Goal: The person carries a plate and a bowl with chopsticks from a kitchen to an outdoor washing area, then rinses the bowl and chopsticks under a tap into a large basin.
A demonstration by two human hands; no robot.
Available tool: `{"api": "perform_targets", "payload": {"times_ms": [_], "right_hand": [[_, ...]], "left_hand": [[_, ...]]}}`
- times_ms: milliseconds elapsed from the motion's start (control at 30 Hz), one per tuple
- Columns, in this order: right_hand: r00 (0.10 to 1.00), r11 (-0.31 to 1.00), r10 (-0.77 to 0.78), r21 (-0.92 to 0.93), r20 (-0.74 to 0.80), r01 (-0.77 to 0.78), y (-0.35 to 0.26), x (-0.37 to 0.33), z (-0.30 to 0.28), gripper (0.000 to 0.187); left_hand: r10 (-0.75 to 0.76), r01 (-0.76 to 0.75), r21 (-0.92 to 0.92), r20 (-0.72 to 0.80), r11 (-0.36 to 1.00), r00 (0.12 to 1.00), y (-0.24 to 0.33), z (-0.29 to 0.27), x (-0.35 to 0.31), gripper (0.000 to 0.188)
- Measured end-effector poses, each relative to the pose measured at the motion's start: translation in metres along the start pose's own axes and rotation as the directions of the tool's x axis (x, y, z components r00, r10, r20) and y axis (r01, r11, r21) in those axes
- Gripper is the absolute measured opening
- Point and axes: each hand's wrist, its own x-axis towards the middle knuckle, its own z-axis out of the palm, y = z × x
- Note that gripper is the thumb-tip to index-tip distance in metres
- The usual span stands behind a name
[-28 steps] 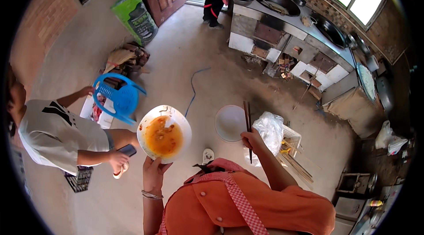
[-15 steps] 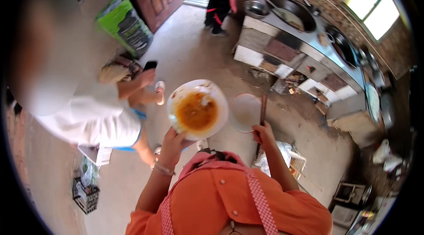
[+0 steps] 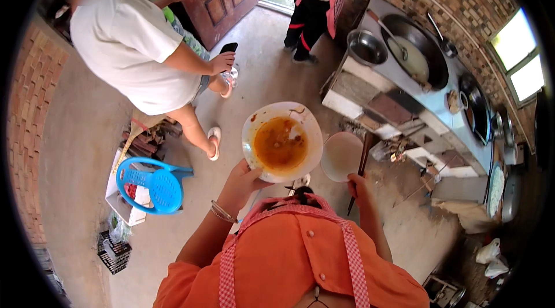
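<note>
My left hand (image 3: pixel 241 187) grips the near-left rim of a white dish (image 3: pixel 313 134), its thumb over the edge. Orange-brown oily sauce (image 3: pixel 280 143) with a few scraps lies in the dish. To the right, my right hand (image 3: pixel 359 187) is closed on a pair of dark chopsticks (image 3: pixel 363 160) and the edge of a pale bowl (image 3: pixel 325 155). The bowl seems to have something whitish inside, too faint to name. Both vessels are held in front of my body above the floor, side by side.
A person in a white T-shirt (image 3: pixel 130 48) stands at left with a phone (image 3: pixel 229 48). Behind a blue chair (image 3: pixel 167 192) is a white box; a black crate (image 3: pixel 114 253) is nearer. At right is a stove counter (image 3: pixel 430 102) with a wok (image 3: pixel 433 68). Another person (image 3: pixel 306 13) stands by the door.
The person in white has moved away toward the far left, uncovering the blue chair. The dish and bowl appear farther right in the picture, still held by my hands.
</note>
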Motion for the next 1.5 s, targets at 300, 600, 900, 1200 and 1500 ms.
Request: {"api": "perform_targets", "payload": {"times_ms": [300,600,900,1200,1500], "right_hand": [[0.991,0.999,0.048,-0.024,0.124,-0.046,-0.091,0.135,0.038,0.008],[0.984,0.998,0.054,-0.027,0.172,-0.050,-0.162,0.255,0.150,0.011],[0.973,0.997,0.081,-0.014,0.216,-0.079,-0.233,0.369,0.272,0.016],[0.964,0.995,0.092,-0.062,0.250,-0.078,-0.324,0.539,0.399,0.020],[0.937,0.991,0.068,-0.131,0.341,-0.025,-0.394,0.700,0.484,0.040]], "left_hand": [[0.009,-0.013,-0.195,-0.025,0.981,1.000,0.089,0.030,0.095,0.034],[0.074,-0.080,-0.149,-0.047,0.986,0.996,0.199,-0.039,0.212,0.033],[0.116,-0.124,-0.042,-0.155,0.991,0.981,0.317,-0.130,0.319,0.035],[0.158,-0.180,-0.070,-0.239,0.981,0.958,0.455,-0.196,0.470,0.031],[0.150,-0.186,-0.110,-0.276,0.976,0.949,0.564,-0.207,0.602,0.039]]}}
